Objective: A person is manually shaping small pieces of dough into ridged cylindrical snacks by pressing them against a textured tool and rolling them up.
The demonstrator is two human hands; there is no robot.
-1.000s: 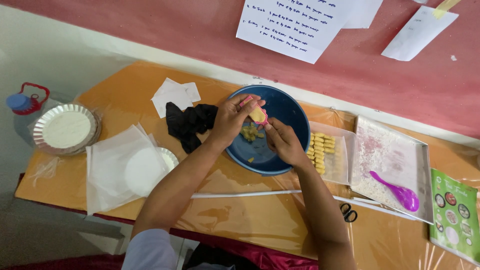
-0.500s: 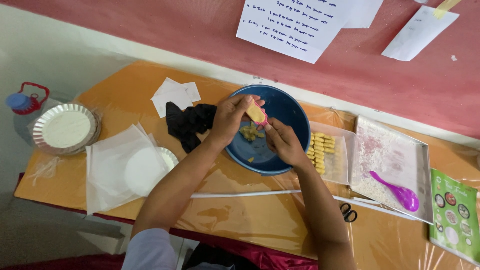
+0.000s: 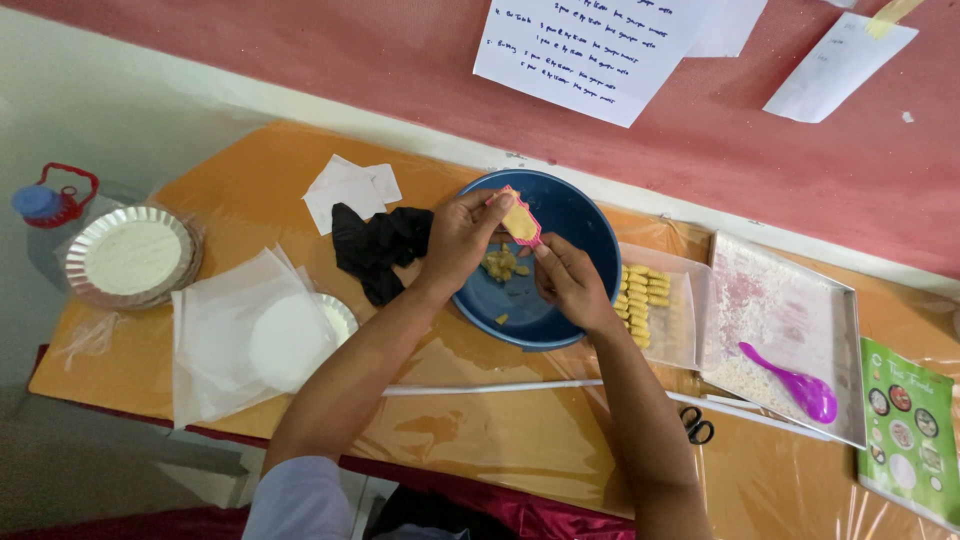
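Both hands, left hand and right hand, pinch a yellow dough piece over the blue bowl, mid-shaping; steady fingertip pressure seems needed next

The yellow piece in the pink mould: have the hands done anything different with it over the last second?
Hardly. Both the left hand and right hand keep holding the pink mould over the blue bowl, with no visible shift. Nothing was let go; the tray and purple spoon stayed put.

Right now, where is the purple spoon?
In the head view the purple spoon lies at the right of the table, in the near corner of the metal tray, right of the blue bowl and just above the scissors.
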